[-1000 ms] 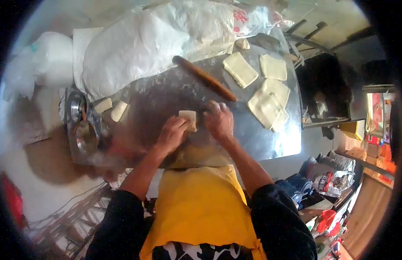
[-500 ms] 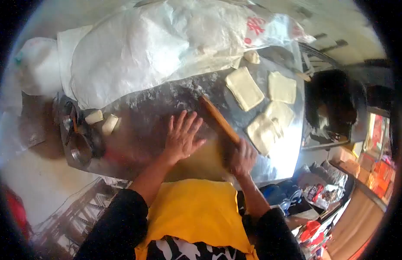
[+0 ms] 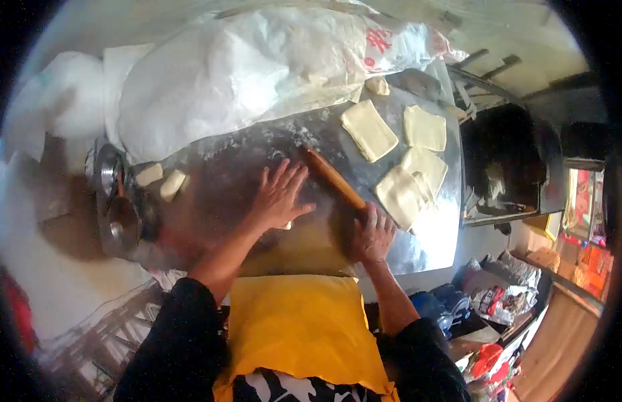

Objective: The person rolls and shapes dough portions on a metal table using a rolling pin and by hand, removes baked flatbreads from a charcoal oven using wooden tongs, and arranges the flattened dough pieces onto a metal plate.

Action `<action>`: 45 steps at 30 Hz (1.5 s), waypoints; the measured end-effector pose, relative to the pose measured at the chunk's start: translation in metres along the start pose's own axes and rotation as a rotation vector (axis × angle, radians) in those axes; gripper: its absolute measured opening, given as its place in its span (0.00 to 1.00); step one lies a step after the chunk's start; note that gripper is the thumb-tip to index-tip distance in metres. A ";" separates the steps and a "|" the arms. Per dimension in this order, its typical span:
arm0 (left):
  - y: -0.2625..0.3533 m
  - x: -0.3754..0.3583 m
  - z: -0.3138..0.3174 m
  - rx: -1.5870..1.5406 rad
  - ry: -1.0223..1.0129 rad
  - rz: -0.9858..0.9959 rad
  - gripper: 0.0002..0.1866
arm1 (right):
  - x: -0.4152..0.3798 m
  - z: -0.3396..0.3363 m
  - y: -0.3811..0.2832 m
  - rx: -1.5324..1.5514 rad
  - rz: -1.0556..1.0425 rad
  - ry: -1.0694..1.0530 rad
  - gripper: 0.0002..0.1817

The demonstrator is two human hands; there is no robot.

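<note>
My right hand is wrapped round the near end of a wooden rolling pin, whose far end points up and left over the floured metal worktop. My left hand is held palm down with its fingers spread, to the left of the pin. A small pale bit, perhaps dough, peeks out by the heel of that hand; the rest is hidden. Flat dough sheets lie right of the pin, two of them overlapping. Two small dough pieces rest at the left.
A big white plastic sack lies along the back of the worktop, with a dough lump near its right end. Metal bowls stand at the left edge. A dark oven-like opening is on the right, past the worktop's edge.
The view has shifted slightly. My left hand remains spread, and a pale bit now shows beneath it. My right hand still grips the rolling pin, which has barely moved.
</note>
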State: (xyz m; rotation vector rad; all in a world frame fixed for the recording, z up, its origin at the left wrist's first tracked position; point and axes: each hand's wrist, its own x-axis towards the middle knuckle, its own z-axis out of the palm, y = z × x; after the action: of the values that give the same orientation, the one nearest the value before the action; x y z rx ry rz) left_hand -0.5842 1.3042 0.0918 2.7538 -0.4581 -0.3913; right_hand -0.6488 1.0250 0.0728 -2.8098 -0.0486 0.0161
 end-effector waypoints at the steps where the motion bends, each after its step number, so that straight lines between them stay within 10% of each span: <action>1: 0.001 0.000 -0.004 -0.161 -0.114 -0.152 0.46 | 0.002 -0.001 0.002 -0.066 -0.037 0.018 0.32; 5: -0.001 -0.016 0.020 0.049 0.294 -0.050 0.45 | 0.018 -0.015 -0.008 -0.005 0.009 -0.021 0.30; 10: -0.003 -0.027 0.015 -0.015 0.263 -0.019 0.39 | 0.022 -0.008 -0.020 -0.076 -0.030 0.070 0.25; 12: -0.006 -0.027 0.013 -0.767 0.278 -0.370 0.37 | 0.007 -0.025 -0.025 0.043 -0.063 -0.012 0.24; 14: -0.031 -0.045 0.019 -1.104 0.583 -0.214 0.34 | -0.012 -0.049 -0.042 0.031 -0.122 -0.056 0.24; 20: -0.073 -0.035 -0.012 0.104 0.337 -0.093 0.36 | 0.034 -0.012 -0.094 -0.024 -0.437 -0.248 0.34; 29: -0.059 -0.076 0.000 0.081 0.331 -0.185 0.33 | 0.005 0.035 -0.088 0.089 -0.330 -0.138 0.40; 34: -0.093 0.029 -0.017 -0.054 0.336 -0.234 0.31 | 0.114 0.023 -0.101 -0.085 -0.237 -0.097 0.41; 40: -0.063 -0.081 0.014 -0.012 0.236 -0.134 0.43 | -0.004 0.031 -0.094 -0.027 -0.292 -0.152 0.39; 45: -0.102 0.004 -0.005 0.015 0.399 -0.099 0.37 | 0.117 0.022 -0.114 -0.149 -0.306 -0.070 0.40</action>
State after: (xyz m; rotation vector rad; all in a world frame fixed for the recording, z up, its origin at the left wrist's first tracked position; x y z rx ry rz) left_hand -0.5524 1.3955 0.0592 2.7771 -0.2236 0.1424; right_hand -0.5355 1.1441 0.0885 -2.9168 -0.5149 0.0404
